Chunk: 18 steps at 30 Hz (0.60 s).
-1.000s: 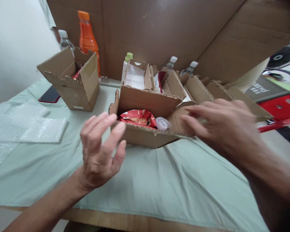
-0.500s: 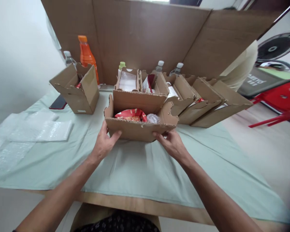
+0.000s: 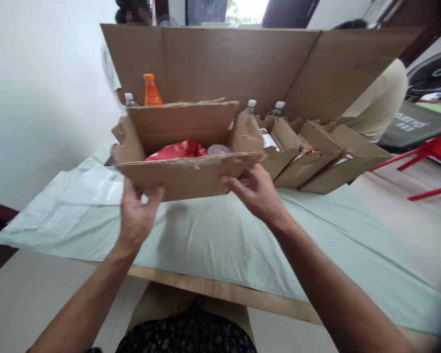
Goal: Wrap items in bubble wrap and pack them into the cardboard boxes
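Observation:
An open-topped cardboard box (image 3: 191, 177) is held up over the table between my two hands, with a shadow on the cloth beneath it. My left hand (image 3: 137, 211) grips its lower left corner, thumb on the front wall. On the other side my right hand (image 3: 255, 191) clasps the lower right end, its thumb also on the front; the fingers of both hands are partly hidden under the box. Inside lie a red packet (image 3: 180, 150) and a clear, round plastic item (image 3: 218, 149).
Several cardboard boxes (image 3: 316, 171) lean in a row at right. Behind stand an orange bottle (image 3: 153, 93), clear bottles (image 3: 277, 110) and a tall cardboard panel (image 3: 238, 63). Bubble wrap (image 3: 91, 189) lies left on the green cloth (image 3: 220, 245). Other people (image 3: 382, 103) are partly visible beyond the panel.
Both hands have lifted the box off the cloth and brought it closer and to the left. It now hides the box at the left and some behind. The camera view has shifted too.

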Motion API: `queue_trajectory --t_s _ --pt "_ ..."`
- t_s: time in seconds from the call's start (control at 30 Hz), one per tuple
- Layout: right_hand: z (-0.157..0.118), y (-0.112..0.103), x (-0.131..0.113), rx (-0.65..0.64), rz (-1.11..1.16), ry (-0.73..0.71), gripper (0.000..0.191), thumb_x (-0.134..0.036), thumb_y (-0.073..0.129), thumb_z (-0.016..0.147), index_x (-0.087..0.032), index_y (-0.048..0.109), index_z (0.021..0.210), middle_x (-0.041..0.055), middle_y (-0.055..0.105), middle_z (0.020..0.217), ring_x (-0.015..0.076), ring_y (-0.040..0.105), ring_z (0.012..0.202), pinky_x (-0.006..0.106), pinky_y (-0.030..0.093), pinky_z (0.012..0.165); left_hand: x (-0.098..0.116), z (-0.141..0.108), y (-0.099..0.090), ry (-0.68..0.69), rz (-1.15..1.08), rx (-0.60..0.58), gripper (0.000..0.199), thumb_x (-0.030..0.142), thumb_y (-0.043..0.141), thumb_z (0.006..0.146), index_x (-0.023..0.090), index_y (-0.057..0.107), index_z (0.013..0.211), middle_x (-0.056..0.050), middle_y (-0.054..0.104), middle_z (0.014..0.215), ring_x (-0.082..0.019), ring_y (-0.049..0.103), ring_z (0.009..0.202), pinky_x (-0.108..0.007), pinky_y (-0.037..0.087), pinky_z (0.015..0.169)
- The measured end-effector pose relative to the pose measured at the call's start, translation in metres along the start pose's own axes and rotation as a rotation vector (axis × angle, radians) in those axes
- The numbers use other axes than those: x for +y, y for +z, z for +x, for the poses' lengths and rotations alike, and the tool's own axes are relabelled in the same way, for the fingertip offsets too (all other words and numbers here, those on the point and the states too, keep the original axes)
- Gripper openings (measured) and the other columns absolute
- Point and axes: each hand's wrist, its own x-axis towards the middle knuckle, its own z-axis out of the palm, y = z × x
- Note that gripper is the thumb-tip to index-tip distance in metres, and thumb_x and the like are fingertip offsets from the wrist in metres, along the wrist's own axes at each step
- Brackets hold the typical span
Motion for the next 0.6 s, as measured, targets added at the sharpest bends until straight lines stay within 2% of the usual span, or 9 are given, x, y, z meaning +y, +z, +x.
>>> queue_trajectory --t_s 0.07,0.17,0.27,0.33,0.4,0.5,0.6 --pt "-0.023 -0.016 0.008 0.051 -0.074 0.019 0.033 -0.050 0.065 0.097 -0.019 0.075 0.097 0.0090 0.076 0.100 0.0246 0.072 0.090 0.037 0.058 0.077 0.000 -0.008 0.015 0.027 -0.019 -0.083 0.061 0.045 0.072 0.095 0.024 0.048 0.147 -0.013 0.064 0.144 -0.027 0.062 0.136 -0.045 0.049 0.119" --pt "-0.080 -0.032 0.017 0.125 -0.130 0.109 0.037 -0.055 0.066 0.096 -0.020 0.074 0.089 0.0082 0.076 0.086 0.0239 0.071 0.080 0.034 0.055 0.068 -0.005 -0.051 0.022 -0.067 -0.015 -0.181 0.059 0.043 0.073 0.094 0.021 0.052 0.144 -0.015 0.065 0.140 -0.030 0.061 0.137 -0.045 0.049 0.119" --pt "-0.124 -0.022 0.015 0.138 -0.147 0.143 0.037 -0.056 0.066 0.096 -0.020 0.072 0.087 0.0077 0.074 0.079 0.0251 0.071 0.079 0.034 0.056 0.067 -0.017 -0.088 0.006 -0.181 -0.007 -0.222 0.047 0.038 0.073 0.091 0.021 0.060 0.133 -0.013 0.070 0.129 -0.030 0.065 0.130 -0.045 0.048 0.119" --pt "-0.132 -0.003 0.010 0.118 -0.114 0.138 0.035 -0.054 0.066 0.097 -0.020 0.070 0.090 0.0089 0.075 0.084 0.0260 0.072 0.083 0.037 0.059 0.075 -0.029 -0.088 -0.011 -0.220 0.000 -0.207 0.045 0.034 0.074 0.088 0.021 0.062 0.129 -0.012 0.071 0.128 -0.030 0.064 0.131 -0.045 0.046 0.120" --pt "-0.128 0.023 0.001 0.094 -0.051 0.120 0.034 -0.052 0.066 0.097 -0.019 0.070 0.103 0.0115 0.076 0.097 0.0270 0.073 0.091 0.041 0.061 0.084 -0.041 -0.065 -0.029 -0.238 -0.010 -0.166 0.048 0.031 0.075 0.080 0.019 0.062 0.125 -0.011 0.071 0.125 -0.031 0.066 0.126 -0.045 0.049 0.117" --pt "-0.123 0.062 -0.014 0.077 0.043 0.077 0.048 -0.042 0.066 0.098 -0.019 0.058 0.139 0.0159 0.073 0.123 0.0283 0.072 0.108 0.043 0.063 0.090 -0.057 -0.002 -0.046 -0.218 -0.043 -0.140 0.052 0.028 0.075 0.067 0.018 0.063 0.117 -0.010 0.074 0.113 -0.030 0.072 0.111 -0.043 0.057 0.104" --pt "-0.134 0.093 -0.022 0.006 0.076 -0.041 0.073 -0.029 0.065 0.096 -0.021 0.035 0.162 0.0190 0.059 0.150 0.0302 0.064 0.132 0.045 0.062 0.099 -0.069 0.055 -0.051 -0.094 -0.022 -0.163 0.063 0.030 0.075 0.066 0.018 0.063 0.127 -0.012 0.072 0.129 -0.032 0.065 0.128 -0.046 0.051 0.115"
